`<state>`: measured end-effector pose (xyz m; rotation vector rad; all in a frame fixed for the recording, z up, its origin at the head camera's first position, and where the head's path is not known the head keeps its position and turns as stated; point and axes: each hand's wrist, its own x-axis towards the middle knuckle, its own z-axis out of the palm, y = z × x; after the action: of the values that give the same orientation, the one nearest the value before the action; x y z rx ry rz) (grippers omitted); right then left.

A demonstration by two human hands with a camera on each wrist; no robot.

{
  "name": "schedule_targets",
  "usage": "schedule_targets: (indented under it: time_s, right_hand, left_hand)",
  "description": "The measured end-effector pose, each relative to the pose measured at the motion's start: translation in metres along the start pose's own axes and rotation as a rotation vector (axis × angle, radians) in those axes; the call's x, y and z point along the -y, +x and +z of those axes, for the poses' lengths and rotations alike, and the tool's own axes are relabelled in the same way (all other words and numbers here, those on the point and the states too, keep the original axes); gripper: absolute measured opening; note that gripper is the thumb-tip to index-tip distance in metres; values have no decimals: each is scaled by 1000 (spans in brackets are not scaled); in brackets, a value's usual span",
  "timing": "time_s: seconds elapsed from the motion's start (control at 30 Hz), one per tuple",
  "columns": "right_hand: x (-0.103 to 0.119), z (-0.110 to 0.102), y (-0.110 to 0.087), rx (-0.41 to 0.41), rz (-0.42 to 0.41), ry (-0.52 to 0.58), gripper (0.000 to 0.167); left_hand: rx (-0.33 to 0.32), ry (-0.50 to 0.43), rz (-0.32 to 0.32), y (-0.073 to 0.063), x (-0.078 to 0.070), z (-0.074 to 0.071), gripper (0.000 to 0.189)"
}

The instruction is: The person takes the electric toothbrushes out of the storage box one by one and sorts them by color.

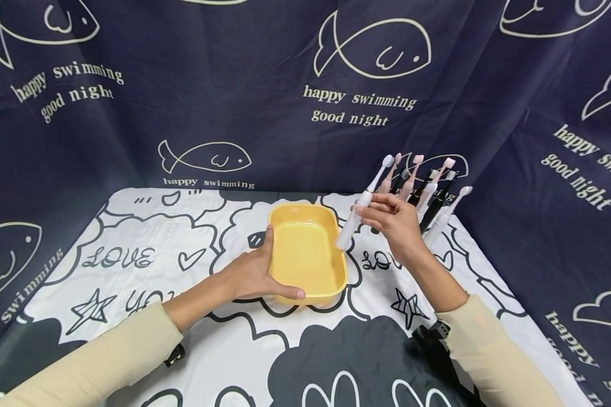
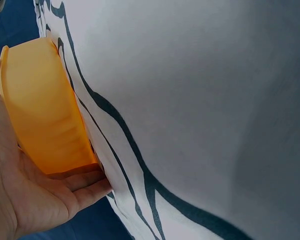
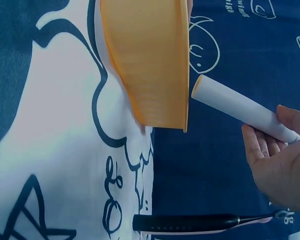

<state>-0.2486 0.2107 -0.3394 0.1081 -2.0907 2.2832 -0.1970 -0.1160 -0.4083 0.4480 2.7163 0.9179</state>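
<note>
A white electric toothbrush point(image 1: 352, 221) is pinched between the thumb and fingers of my right hand point(image 1: 394, 223), brush head up and tilted right. Its lower end is by the right rim of a yellow rectangular tray point(image 1: 305, 254); in the right wrist view the handle's base point(image 3: 210, 92) appears just past the rim. My left hand point(image 1: 252, 274) grips the tray at its near left corner, thumb along the near rim. In the left wrist view, fingers point(image 2: 87, 187) of that hand reach beneath the tray's side point(image 2: 47, 110). Nothing lies inside the tray.
Behind my right hand stand several upright toothbrushes: pink ones point(image 1: 407, 178), black ones point(image 1: 431, 212) and white ones point(image 1: 445, 220). Their lower parts are partly hidden by the hand. A patterned white cloth point(image 1: 183, 237) covers the table, with dark fish-print curtains point(image 1: 265, 102) behind and beside it.
</note>
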Motion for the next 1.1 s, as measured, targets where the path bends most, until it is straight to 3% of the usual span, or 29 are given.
schedule_targets:
  time_s: [0.37,0.57,1.1]
  right_hand:
    - [-1,-12,-1,-82,-97,12,28]
    - [-5,-19,-3,-111,-124,-39,31]
    - [-18,-30,-5,-197,-88,-201,40]
  left_hand:
    - [1,0,0,0,0,-1,176]
    - [1,2,-7,0,0,-1,176]
    - [4,0,-10,-1,1,0,177]
